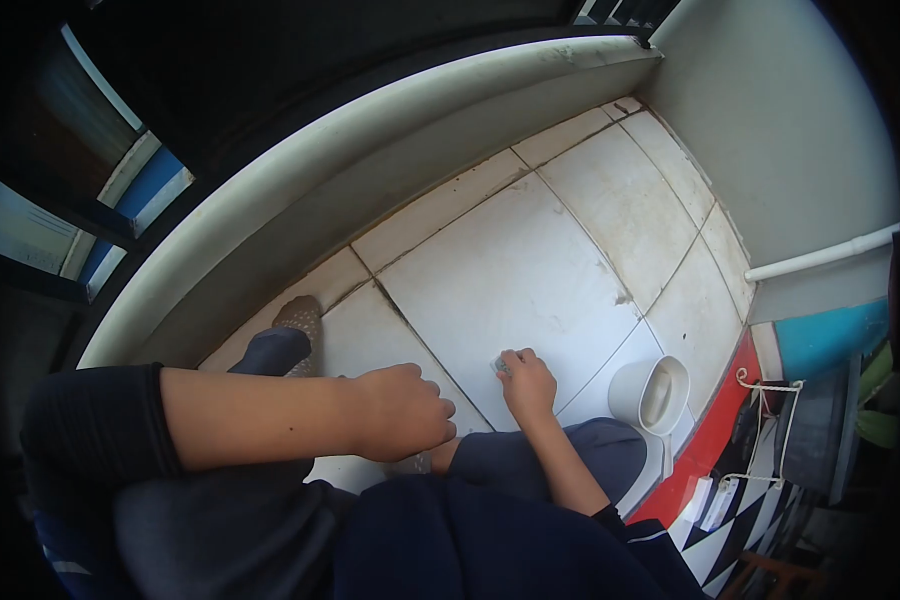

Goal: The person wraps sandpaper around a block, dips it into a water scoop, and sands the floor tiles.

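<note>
My right hand (532,388) is low over the white floor tile (500,270), its fingers closed on a small grey scouring pad (501,364). Only an edge of the pad shows, at the fingertips, against the tile. My left hand (402,410) is curled into a fist, back of the hand up, with its forearm stretched across my bent leg. Nothing shows in the fist. To the right of my right hand stands a white plastic dipper (622,393) with a handle, and its inside looks whitish.
A low, curved pale wall (270,185) borders the tiles, with dark railing above it. My socked foot (302,318) is at the left. On the right are a white pipe (830,256), a red strip (708,432), a wire rack (770,386) and a dark planter (832,430).
</note>
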The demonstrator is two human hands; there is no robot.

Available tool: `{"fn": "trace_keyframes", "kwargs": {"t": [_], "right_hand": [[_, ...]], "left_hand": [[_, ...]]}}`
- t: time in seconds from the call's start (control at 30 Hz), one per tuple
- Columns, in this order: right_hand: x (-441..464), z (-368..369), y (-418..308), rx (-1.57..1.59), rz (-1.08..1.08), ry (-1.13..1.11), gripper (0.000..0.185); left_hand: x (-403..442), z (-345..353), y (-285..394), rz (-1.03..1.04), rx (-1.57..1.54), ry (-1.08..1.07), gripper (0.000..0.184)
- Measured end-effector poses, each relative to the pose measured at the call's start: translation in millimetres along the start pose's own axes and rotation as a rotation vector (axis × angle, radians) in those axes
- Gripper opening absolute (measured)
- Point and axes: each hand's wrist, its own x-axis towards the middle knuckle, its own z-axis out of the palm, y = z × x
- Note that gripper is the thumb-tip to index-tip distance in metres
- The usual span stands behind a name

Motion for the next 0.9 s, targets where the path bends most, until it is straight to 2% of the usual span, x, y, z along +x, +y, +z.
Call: {"fn": "trace_keyframes", "kwargs": {"t": [0.13,0.2,0.27,0.4,0.43,0.53,0.67,0.73,0.8,0.9], "right_hand": [[-14.5,-1.4,-1.6,0.068,0.016,0.017,0.023],[13.8,9.0,19.3,-0.041,-0.017,0.194,0.022],[45.3,9.6,43.4,-0.044,0.014,0.259,0.025],[62.4,3.6,50.8,-0.053,0.117,0.223,0.020],[52.5,3.3,44.1,-0.093,0.097,0.184,0.017],[2.5,9.6,16.7,-0.070,-0.027,0.142,0.025],[-22.2,2.9,-0.2,-0.019,-0.035,0.050,0.025],[-2.0,-6.7,12.3,0.012,0.034,0.022,0.023],[26.5,-4.6,39.3,-0.078,0.076,0.138,0.020],[59.5,-13.8,67.5,-0.087,0.131,0.157,0.018]], "left_hand": [[3.2,-1.8,1.3,-0.015,-0.015,-0.048,0.014],[7.5,-1.6,3.4,0.018,0.005,-0.032,0.014],[10.1,-5.1,4.6,0.034,0.043,-0.010,0.015],[9.3,-4.2,8.9,0.045,0.014,0.034,0.014],[7.5,-4.7,7.7,0.037,0.035,0.047,0.014],[1.2,-5.5,5.3,-0.015,-0.009,0.023,0.014],[3.8,0.0,0.8,0.000,0.005,-0.009,0.014],[6.6,-3.7,3.8,0.016,0.005,-0.009,0.015],[10.3,-2.4,5.1,0.042,0.029,0.015,0.013],[7.2,-7.3,6.6,0.049,0.056,0.052,0.014]]}}
